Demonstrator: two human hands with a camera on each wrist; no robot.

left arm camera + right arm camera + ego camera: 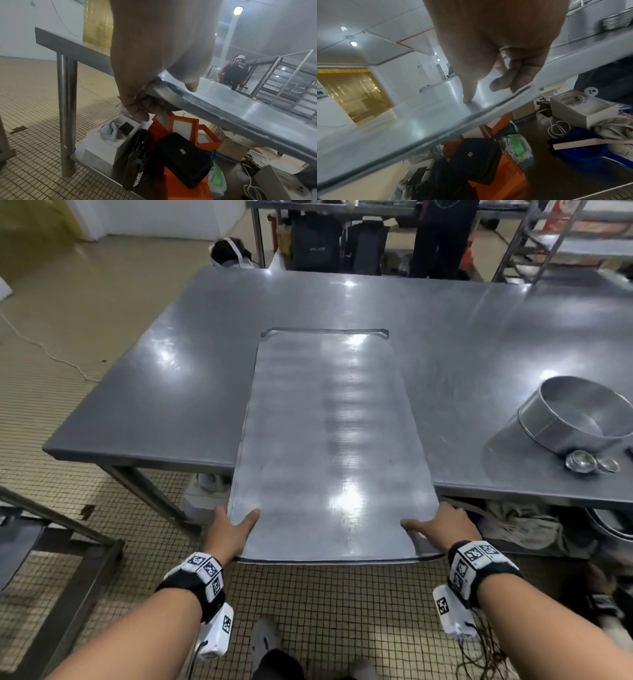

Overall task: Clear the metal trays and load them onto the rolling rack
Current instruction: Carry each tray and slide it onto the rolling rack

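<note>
A long flat metal tray [329,440] lies lengthwise on the steel table [171,378], its near end hanging out over the floor. My left hand [230,530] grips the near left corner, thumb on top and fingers curled beneath, as the left wrist view shows on the tray's rim [214,108]. My right hand [442,527] holds the near right corner, thumb pressing on the tray surface [402,121] and fingers wrapped under the rim. The tray's top is bare. A rolling rack [548,244] with trays on its rails stands at the far right.
A round metal pan [579,416] and small metal cups [592,463] sit on the table's right side. Bags and boxes [180,155] crowd the lower shelf. A metal frame [51,542] stands at my left. A person [442,237] stands beyond the table.
</note>
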